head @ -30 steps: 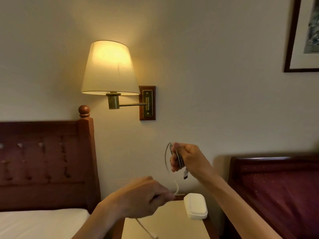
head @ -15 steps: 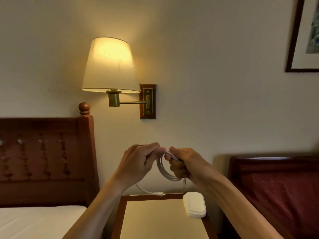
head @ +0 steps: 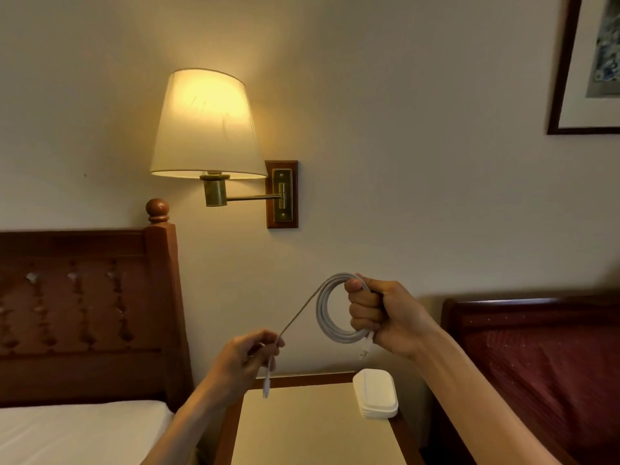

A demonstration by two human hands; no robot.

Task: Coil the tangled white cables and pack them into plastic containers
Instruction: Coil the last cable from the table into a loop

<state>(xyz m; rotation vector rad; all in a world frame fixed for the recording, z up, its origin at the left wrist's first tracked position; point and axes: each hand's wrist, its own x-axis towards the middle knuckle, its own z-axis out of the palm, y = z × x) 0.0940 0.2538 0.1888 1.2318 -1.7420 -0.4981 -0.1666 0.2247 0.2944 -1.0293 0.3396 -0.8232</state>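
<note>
A white cable is wound into a round coil of several loops, held upright in the air above the nightstand. My right hand is closed around the coil's right side, and one plug hangs just below that fist. From the coil's top a straight tail runs down and left to my left hand, which pinches it near the end. The other plug dangles below the left fingers. A stack of white plastic containers lies on the nightstand's far right corner, below the coil.
The nightstand has a pale top with a wooden rim. A bed with a wooden headboard stands on the left, a dark red headboard on the right. A lit wall lamp hangs above; a framed picture is at top right.
My left hand has dropped down and left from beside the right hand, drawing the cable's tail out straight. The coil in my right hand now shows more loops and faces the camera.
</note>
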